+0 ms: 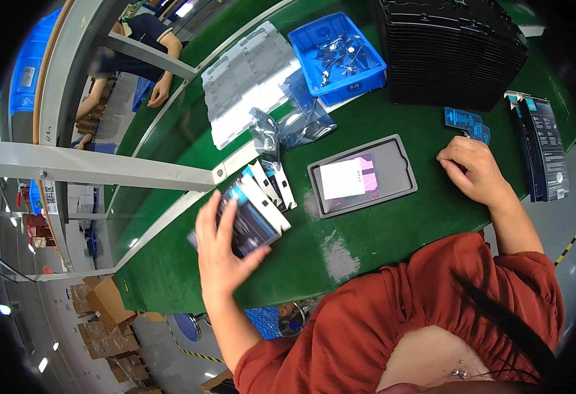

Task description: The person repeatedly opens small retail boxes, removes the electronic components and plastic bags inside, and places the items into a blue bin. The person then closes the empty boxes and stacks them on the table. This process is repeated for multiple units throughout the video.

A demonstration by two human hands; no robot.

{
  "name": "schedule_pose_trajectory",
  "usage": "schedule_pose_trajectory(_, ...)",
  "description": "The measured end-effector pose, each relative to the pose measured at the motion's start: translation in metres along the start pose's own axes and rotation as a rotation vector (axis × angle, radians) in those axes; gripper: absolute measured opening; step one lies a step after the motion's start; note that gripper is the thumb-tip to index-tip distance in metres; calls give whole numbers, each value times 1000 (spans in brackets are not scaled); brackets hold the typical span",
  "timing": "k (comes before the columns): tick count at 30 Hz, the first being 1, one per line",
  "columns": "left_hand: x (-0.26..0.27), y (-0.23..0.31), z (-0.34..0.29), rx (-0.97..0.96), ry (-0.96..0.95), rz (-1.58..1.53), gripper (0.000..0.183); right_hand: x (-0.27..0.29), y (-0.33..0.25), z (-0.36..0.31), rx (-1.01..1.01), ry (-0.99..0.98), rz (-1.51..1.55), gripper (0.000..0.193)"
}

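Note:
My left hand (220, 246) is at the left of the green table, its fingers and thumb wrapped across a dark flat box (252, 220) with white side flaps. More small printed boxes (276, 185) lie just beyond it, partly covered. My right hand (473, 169) rests on the table at the right with curled fingers, and nothing shows in it. Blue printed cards (466, 123) lie just past its knuckles. Between my hands sits a black tray (403, 177), holding a white sheet (342, 179) and a pink-purple card (371, 174).
A blue bin (337, 92) of small metal parts stands at the back, beside grey molded trays (248, 82) and clear plastic bags (307, 123). Tall stacked black trays (449, 59) rise at back right. Dark boxes (545, 148) stand at the right edge. A metal frame (104, 164) borders the left; another person's arm (163, 85) shows beyond.

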State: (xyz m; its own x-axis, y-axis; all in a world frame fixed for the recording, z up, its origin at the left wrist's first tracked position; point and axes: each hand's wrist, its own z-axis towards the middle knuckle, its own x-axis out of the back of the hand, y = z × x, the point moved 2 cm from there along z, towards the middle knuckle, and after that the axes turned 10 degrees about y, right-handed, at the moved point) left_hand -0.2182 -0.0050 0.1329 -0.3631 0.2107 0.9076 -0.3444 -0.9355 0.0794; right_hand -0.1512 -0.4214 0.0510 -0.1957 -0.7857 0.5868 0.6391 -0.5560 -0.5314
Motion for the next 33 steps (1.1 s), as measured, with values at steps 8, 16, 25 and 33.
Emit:
schedule_pose_trajectory(8,-45,-7,37,-10,-279,19,104,0,5,-1,-41,-10,3,6)
schedule_pose_trajectory(16,-69,0,31,-23,-214,102,59,0,6,-2,-61,-44,9,6)
schedule_pose_trajectory(25,-62,-68,-7,361,-123,301,50,0,4,0,-55,-42,17,7)
schedule_pose_trajectory(33,-62,-77,-13,490,-139,367,55,-1,5,-1,-49,-36,19,7)
